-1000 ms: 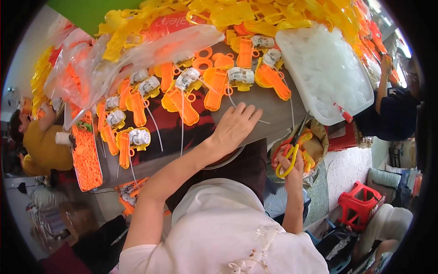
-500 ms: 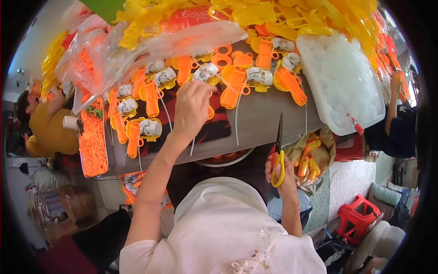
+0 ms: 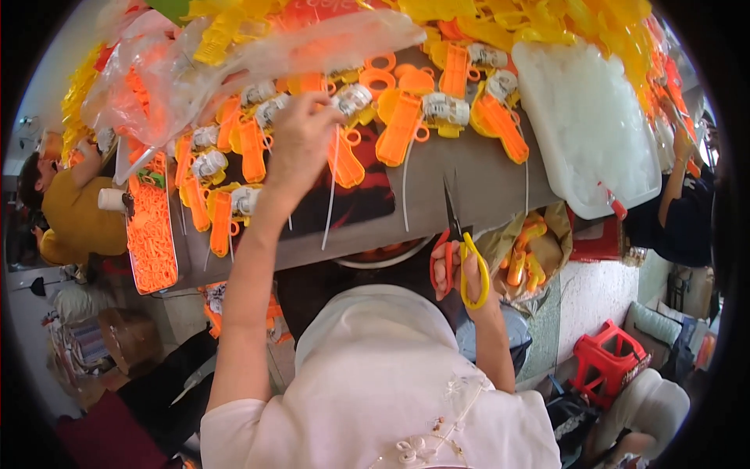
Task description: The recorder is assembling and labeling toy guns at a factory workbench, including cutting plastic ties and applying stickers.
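My left hand point(image 3: 301, 144) is over the row of orange and yellow toy guns on the table, its fingers pinched at the upper end of a thin white plastic strip point(image 3: 331, 187). This strip crosses in front of an orange toy gun handle point(image 3: 344, 162) and hangs past the table edge. My right hand point(image 3: 478, 289) holds scissors point(image 3: 459, 230) with one red and one yellow handle. The blades point up toward the table, slightly apart. Beside my left hand lies another toy gun point(image 3: 400, 129) with a clear and white barrel part and its own hanging strip.
A white tub point(image 3: 652, 168) of translucent pieces stands at right. An orange-filled tray point(image 3: 173, 258) sits at left, below plastic bags point(image 3: 195, 86). Yellow parts point(image 3: 562, 27) are heaped at the back. A bag point(image 3: 558, 254) holds toy guns below the table. Other people are at both sides.
My left hand has moved left and up, uncovering the toy gun handle and the strip. My right hand has turned the scissors, so both handles now show and the blades have parted.
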Tool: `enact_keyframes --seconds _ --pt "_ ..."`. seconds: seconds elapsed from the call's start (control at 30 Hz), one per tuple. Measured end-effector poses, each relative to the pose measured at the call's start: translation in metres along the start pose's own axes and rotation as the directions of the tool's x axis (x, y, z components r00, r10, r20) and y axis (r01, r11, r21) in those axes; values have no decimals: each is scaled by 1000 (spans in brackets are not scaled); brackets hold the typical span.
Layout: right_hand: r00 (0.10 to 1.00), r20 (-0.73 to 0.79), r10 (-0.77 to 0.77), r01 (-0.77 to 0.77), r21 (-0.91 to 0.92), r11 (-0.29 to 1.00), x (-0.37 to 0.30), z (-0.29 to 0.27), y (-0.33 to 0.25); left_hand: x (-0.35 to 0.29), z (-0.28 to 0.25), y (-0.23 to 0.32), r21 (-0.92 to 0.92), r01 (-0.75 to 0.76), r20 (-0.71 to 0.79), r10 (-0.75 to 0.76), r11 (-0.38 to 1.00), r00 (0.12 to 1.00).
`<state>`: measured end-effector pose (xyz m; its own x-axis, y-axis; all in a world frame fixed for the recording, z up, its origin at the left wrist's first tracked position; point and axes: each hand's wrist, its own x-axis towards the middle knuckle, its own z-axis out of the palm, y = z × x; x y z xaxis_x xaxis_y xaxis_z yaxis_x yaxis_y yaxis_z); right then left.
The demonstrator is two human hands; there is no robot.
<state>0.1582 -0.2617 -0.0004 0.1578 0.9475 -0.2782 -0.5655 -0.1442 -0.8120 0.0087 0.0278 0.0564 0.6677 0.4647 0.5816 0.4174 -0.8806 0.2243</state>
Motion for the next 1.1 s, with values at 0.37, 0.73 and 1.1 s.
enact_keyframes --seconds 0.37,0.73,1.1 --pt "997 -46 64 -65 -23 998 6 20 -8 -48 38 109 153 188 214 -218 970 952" --pt "982 -78 173 -180 -92 979 12 53 7 -57 29 99 -284 560 216 -518 778 828" --pt "982 -109 153 -168 -135 977 27 73 9 -56 29 102 -276 546 162 -521 791 838"
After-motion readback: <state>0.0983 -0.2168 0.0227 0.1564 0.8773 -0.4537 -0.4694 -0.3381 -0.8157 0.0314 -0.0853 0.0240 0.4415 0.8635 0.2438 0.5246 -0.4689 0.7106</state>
